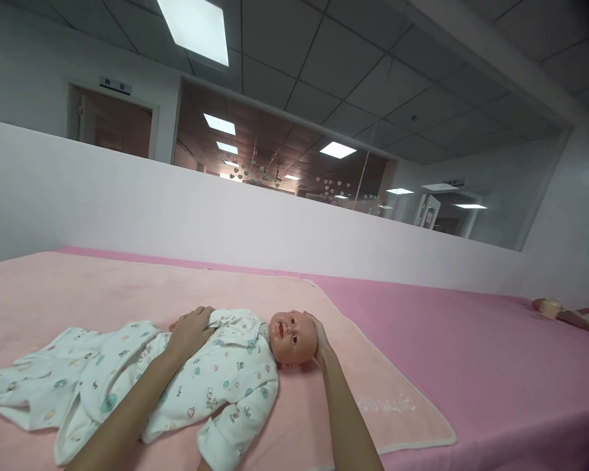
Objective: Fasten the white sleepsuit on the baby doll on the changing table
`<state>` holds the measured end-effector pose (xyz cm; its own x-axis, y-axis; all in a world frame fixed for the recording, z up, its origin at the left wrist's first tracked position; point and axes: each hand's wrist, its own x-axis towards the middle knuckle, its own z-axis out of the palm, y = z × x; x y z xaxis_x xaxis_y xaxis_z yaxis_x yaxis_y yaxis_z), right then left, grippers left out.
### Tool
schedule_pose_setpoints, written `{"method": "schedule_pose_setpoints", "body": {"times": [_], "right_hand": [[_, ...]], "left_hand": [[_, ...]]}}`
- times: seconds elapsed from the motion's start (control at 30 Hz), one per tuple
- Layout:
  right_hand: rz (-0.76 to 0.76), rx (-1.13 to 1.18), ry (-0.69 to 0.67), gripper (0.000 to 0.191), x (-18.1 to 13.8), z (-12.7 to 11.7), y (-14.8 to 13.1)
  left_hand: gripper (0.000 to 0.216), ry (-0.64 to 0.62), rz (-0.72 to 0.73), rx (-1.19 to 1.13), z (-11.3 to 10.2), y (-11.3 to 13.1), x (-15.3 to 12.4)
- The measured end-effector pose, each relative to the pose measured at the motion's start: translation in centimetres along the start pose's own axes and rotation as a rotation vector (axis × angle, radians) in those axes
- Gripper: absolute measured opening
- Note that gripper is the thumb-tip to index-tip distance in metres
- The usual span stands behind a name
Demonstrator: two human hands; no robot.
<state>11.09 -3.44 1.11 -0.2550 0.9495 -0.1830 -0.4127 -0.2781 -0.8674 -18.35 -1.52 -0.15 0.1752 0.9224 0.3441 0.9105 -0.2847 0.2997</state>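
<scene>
A baby doll (pixel 290 337) in a white patterned romper (pixel 226 379) lies on its back on a light pink towel (pixel 402 418), head to the right. My left hand (pixel 191 330) rests flat on the doll's chest with the fingers laid over the cloth. My right hand (pixel 318 337) cups the top and back of the doll's head, fingers curved around it. The romper's legs (pixel 39 386) trail off limp to the left.
The towel lies on a darker pink covered surface (pixel 495 366) that runs to a white partition wall (pixel 275 229) behind. At the far right edge lies a small pale object (pixel 550 307) beside what looks like another doll's limb (pixel 576 319). Glass windows show above the partition.
</scene>
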Motion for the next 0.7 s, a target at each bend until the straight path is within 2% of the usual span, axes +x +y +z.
{"method": "schedule_pose_setpoints", "body": {"times": [0.1, 0.27, 0.5, 0.7], "right_hand": [[0.048, 0.070, -0.067, 0.057, 0.4, -0.8, 0.4], [0.020, 0.072, -0.055, 0.057, 0.5, -0.5, 0.4], [0.066, 0.059, -0.090, 0.061, -0.4, -0.2, 0.2], [0.012, 0.057, -0.160, 0.050, -2.0, 0.5, -0.3]], "left_hand": [[0.031, 0.002, -0.009, -0.001, 0.0, 0.0, -0.1], [0.030, -0.003, -0.003, 0.004, 0.0, 0.0, 0.0], [0.028, 0.022, -0.006, 0.009, 0.1, 0.0, 0.0], [0.029, 0.018, -0.011, 0.017, -0.5, 0.4, -0.3]]}}
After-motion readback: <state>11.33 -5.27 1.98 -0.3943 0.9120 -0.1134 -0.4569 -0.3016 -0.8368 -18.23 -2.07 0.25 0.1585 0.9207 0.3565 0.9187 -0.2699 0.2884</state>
